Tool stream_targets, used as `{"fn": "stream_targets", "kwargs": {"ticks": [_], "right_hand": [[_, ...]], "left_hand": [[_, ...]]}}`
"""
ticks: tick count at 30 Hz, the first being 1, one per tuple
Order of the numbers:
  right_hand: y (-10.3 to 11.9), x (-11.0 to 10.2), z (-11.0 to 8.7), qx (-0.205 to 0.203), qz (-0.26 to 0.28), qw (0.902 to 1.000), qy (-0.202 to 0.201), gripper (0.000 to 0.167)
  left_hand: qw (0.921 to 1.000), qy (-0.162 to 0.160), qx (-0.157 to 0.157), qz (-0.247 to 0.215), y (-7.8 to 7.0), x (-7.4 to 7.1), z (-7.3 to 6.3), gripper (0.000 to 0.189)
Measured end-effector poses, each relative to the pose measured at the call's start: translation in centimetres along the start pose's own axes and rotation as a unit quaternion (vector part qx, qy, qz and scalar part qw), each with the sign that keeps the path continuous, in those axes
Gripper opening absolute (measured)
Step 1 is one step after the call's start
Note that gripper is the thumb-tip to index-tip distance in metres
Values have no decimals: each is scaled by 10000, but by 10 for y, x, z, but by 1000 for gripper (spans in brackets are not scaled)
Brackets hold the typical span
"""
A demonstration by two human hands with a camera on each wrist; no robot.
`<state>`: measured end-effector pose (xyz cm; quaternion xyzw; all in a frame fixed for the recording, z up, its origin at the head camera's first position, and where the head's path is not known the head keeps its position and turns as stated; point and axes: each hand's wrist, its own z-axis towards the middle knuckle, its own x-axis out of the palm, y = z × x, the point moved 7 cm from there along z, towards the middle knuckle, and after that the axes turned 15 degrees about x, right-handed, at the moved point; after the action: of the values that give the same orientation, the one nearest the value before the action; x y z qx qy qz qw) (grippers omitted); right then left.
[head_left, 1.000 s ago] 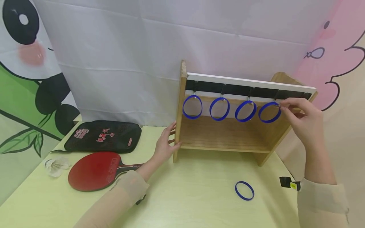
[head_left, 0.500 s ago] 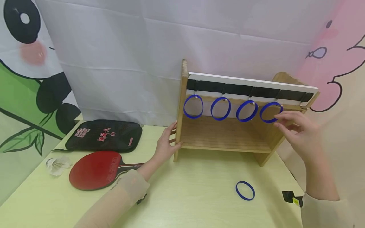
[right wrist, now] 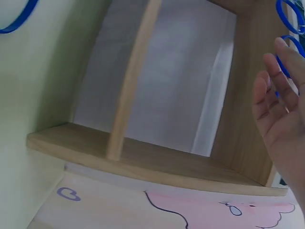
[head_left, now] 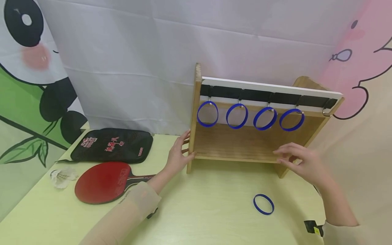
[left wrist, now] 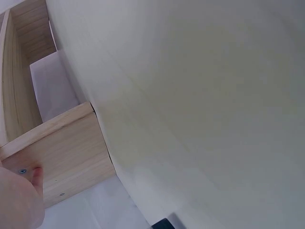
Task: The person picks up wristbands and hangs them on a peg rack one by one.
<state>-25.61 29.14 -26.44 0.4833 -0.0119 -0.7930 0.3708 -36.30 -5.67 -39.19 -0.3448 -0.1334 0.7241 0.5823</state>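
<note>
My left hand (head_left: 177,158) rests against the left side panel of a small wooden shelf (head_left: 242,141), thumb at the front edge. The left wrist view shows part of that hand (left wrist: 21,200) touching the panel's outer face. Several thin blue rings (head_left: 289,130), like wristbands, hang from hooks along the shelf's top bar. At the bar's right end is a bare hook (head_left: 327,114). Holding nothing, my right hand (head_left: 303,163) hovers before the shelf's lower right corner, fingers loosely bent. Another blue ring (head_left: 265,213) lies flat on the table, below and left of it.
To the left lie a red table tennis bat (head_left: 101,183), a black case (head_left: 111,144) and a shuttlecock (head_left: 62,177). A white cloth (head_left: 128,85) hangs behind the shelf. A black strap piece (head_left: 310,226) shows near my right sleeve.
My right hand has let go of the rightmost hanging ring and come down and left, away from the hooks. That ring hangs free. My left hand stays on the panel.
</note>
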Motion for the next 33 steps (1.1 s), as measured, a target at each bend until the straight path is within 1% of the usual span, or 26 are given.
{"fn": "stream_targets", "kwargs": {"ticks": [2, 4, 8, 12, 15, 19, 23, 26, 29, 31, 33], "right_hand": [[-6, 10, -5, 23, -26, 9997, 230, 43], [-15, 20, -10, 129, -47, 9989, 449, 41], [-32, 41, -21, 323, 62, 9956, 878, 37], [-42, 56, -31, 404, 174, 9933, 1069, 32], [-49, 69, -37, 529, 223, 9897, 1309, 27], [-64, 90, -48, 757, 291, 9793, 1857, 19], [-78, 108, -56, 770, 426, 9697, 2279, 13], [-85, 118, -61, 733, 482, 9641, 2506, 10], [-90, 127, -63, 806, 604, 9563, 2745, 10], [-92, 131, -65, 871, 707, 9508, 2889, 10], [-92, 134, -66, 903, 813, 9470, 2972, 10]], "left_hand": [[10000, 6, -10, 2, 0, 0, 0, 90], [10000, 17, -9, 14, 1, 0, 0, 90], [10000, 36, 10, 15, 0, 0, 0, 90], [10000, 35, 25, 1, 0, 0, 0, 90], [10000, 37, 12, 15, 0, 0, 0, 90], [10000, 49, 10, 42, 1, 0, 0, 91], [10000, 47, 69, 32, 0, 0, 0, 91], [9998, -4, 196, 35, -1, 0, 0, 92], [9992, -89, 383, 31, -4, -1, -1, 89], [9991, -120, 418, 15, -5, -1, -1, 89], [9993, -109, 368, -25, -6, -1, -1, 90]]}}
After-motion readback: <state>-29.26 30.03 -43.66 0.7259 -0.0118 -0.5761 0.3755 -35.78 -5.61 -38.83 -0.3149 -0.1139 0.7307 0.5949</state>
